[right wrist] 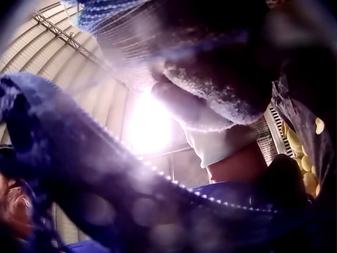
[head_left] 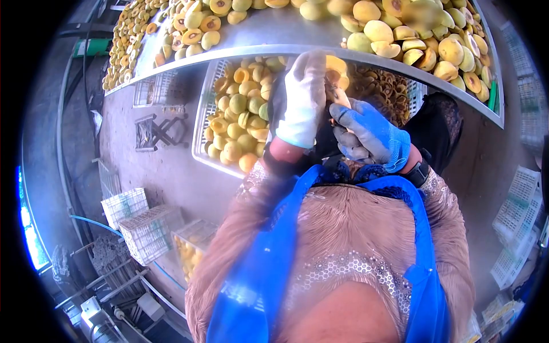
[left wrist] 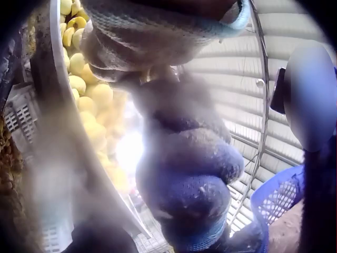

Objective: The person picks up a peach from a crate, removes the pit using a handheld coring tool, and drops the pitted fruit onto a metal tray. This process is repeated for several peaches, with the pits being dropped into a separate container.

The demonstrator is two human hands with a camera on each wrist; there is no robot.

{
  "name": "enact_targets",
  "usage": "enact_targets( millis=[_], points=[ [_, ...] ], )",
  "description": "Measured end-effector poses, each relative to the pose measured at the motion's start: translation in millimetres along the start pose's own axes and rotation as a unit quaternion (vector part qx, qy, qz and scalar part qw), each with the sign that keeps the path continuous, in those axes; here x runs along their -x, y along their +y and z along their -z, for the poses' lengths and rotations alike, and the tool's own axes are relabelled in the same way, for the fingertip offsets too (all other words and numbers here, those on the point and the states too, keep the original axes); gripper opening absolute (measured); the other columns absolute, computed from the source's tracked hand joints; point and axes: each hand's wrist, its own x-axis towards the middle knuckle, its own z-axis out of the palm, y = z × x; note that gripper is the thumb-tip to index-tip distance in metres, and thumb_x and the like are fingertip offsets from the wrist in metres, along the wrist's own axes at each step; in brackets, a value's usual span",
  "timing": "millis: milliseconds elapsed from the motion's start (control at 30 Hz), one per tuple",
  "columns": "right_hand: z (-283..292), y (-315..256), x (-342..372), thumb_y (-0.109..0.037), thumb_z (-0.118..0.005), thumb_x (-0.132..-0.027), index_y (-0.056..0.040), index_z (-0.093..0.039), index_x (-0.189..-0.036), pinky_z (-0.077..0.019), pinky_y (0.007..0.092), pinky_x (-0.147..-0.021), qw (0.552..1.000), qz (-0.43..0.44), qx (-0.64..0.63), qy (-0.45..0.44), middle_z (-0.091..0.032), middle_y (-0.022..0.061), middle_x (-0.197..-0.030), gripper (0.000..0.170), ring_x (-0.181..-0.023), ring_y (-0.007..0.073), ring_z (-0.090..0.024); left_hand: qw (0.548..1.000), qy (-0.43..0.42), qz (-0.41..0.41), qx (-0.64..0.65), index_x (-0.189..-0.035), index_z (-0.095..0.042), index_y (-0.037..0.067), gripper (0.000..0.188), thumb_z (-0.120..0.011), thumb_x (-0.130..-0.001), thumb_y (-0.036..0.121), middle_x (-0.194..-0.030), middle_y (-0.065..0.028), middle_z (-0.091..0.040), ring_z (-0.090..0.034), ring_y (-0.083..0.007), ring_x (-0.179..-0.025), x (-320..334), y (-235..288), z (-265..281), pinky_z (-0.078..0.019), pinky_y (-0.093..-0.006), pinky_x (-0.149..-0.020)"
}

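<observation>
Upper centre in the head view, the left hand (head_left: 304, 97) pinches yellow fruit (head_left: 337, 64) beside an apparent slim pale tool (head_left: 341, 98) gripped by the right hand (head_left: 372, 134), its fingers curled in the left-wrist view, shadowed in the right-wrist view, where slick flesh might cause a slip.

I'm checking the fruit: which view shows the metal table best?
The head view: the metal table shows widely, with long front rim and fruit. The left wrist shows only a strip; in the right wrist, I cannot make it out.
</observation>
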Motion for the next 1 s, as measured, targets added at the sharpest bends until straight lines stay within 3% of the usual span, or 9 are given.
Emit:
enact_targets(
  millis=[367, 467, 533, 600, 667, 767, 833, 933, 1000],
  points=[
    [3, 9, -1, -0.039, -0.049, -0.101, -0.0122, -0.046, -0.091, -0.0180, 0.0183, -0.031, 0.975, -0.077, -0.206, -0.031, -0.032, -0.0058, -0.052, 0.029, -0.034, 0.0025, -0.024, 0.974, -0.104, 0.133, 0.150, -0.102, -0.064, 0.005, 0.075, -0.032, -0.094, 0.072, -0.092, -0.0083, -0.068, -0.063, -0.0171, -0.078, -2, -5, 7, -0.0499, -0.0283, -0.067],
    [24, 18, 8, -0.034, -0.049, -0.102, -0.0121, -0.047, -0.092, -0.0183, 0.0184, -0.031, 0.967, -0.060, -0.244, -0.039, -0.033, -0.0054, -0.052, 0.025, -0.034, 0.0023, -0.025, 0.962, 0.144, 0.077, 0.220, -0.120, -0.056, 0.003, 0.048, -0.057, -0.095, 0.044, -0.089, -0.0074, -0.064, -0.063, -0.0250, -0.085, -19, 5, 23, -0.0513, -0.0303, -0.070],
    [58, 34, 3, -0.029, -0.050, -0.100, -0.0106, -0.050, -0.087, -0.0206, 0.0206, -0.031, 0.992, -0.076, -0.083, 0.063, -0.036, -0.0039, -0.052, 0.022, -0.034, 0.0049, -0.030, 0.975, 0.135, -0.122, -0.130, -0.125, -0.052, 0.001, 0.042, -0.056, -0.097, 0.031, -0.104, -0.0136, -0.061, -0.061, -0.0312, -0.095, -33, -17, 90, -0.0531, -0.0350, -0.071],
    [83, 51, 2, -0.029, -0.051, -0.100, -0.0112, -0.051, -0.085, -0.0237, 0.0246, -0.031, 0.973, -0.152, 0.001, 0.171, -0.038, -0.0024, -0.052, 0.023, -0.034, 0.0083, -0.032, 0.661, 0.200, -0.369, -0.621, -0.129, -0.049, 0.000, 0.038, -0.051, -0.099, 0.024, -0.121, -0.0200, -0.057, -0.057, -0.0367, -0.106, -51, -42, 171, -0.0546, -0.0402, -0.075],
    [100, 61, 3, -0.031, -0.051, -0.101, -0.0133, -0.050, -0.087, -0.0220, 0.0244, -0.031, 0.964, -0.171, -0.012, 0.204, -0.037, -0.0036, -0.052, 0.022, -0.035, 0.0081, -0.032, 0.820, 0.263, -0.121, -0.493, -0.133, -0.049, 0.004, 0.038, -0.047, -0.100, 0.024, -0.132, -0.0223, -0.051, -0.056, -0.0379, -0.112, -54, -18, 203, -0.0542, -0.0431, -0.081],
    [101, 58, 5, -0.031, -0.053, -0.100, -0.0136, -0.049, -0.090, -0.0223, 0.0227, -0.032, 0.969, -0.151, -0.017, 0.195, -0.037, -0.0042, -0.055, 0.020, -0.037, 0.0066, -0.032, 0.595, 0.136, 0.012, -0.792, -0.132, -0.053, 0.009, 0.041, -0.050, -0.096, 0.028, -0.125, -0.0240, -0.058, -0.059, -0.0343, -0.114, -60, -68, 294, -0.0512, -0.0415, -0.091],
    [105, 56, -4, -0.032, -0.054, -0.099, -0.0134, -0.048, -0.091, -0.0226, 0.0228, -0.033, 0.974, -0.136, 0.000, 0.183, -0.037, -0.0042, -0.056, 0.021, -0.038, 0.0063, -0.031, 0.592, 0.122, 0.142, -0.784, -0.114, -0.067, 0.010, 0.031, -0.056, -0.091, 0.027, -0.117, -0.0199, -0.065, -0.062, -0.0336, -0.111, -92, -42, 296, -0.0555, -0.0407, -0.081],
    [106, 58, -3, -0.033, -0.056, -0.099, -0.0134, -0.048, -0.091, -0.0225, 0.0228, -0.033, 0.971, -0.145, -0.006, 0.190, -0.037, -0.0044, -0.056, 0.023, -0.038, 0.0061, -0.031, 0.718, 0.176, -0.054, -0.671, -0.101, -0.070, 0.008, 0.029, -0.063, -0.087, 0.033, -0.097, -0.0166, -0.071, -0.068, -0.0349, -0.088, -129, 51, 235, -0.0539, -0.0423, -0.072],
    [105, 57, -10, -0.034, -0.056, -0.099, -0.0137, -0.048, -0.091, -0.0225, 0.0227, -0.033, 0.968, -0.142, -0.022, 0.207, -0.037, -0.0045, -0.057, 0.023, -0.038, 0.0061, -0.031, 0.667, 0.130, -0.194, -0.707, -0.107, -0.068, 0.006, 0.035, -0.066, -0.086, 0.033, -0.092, -0.0168, -0.071, -0.069, -0.0331, -0.086, -180, 61, 220, -0.0535, -0.0390, -0.074]
  ],
)
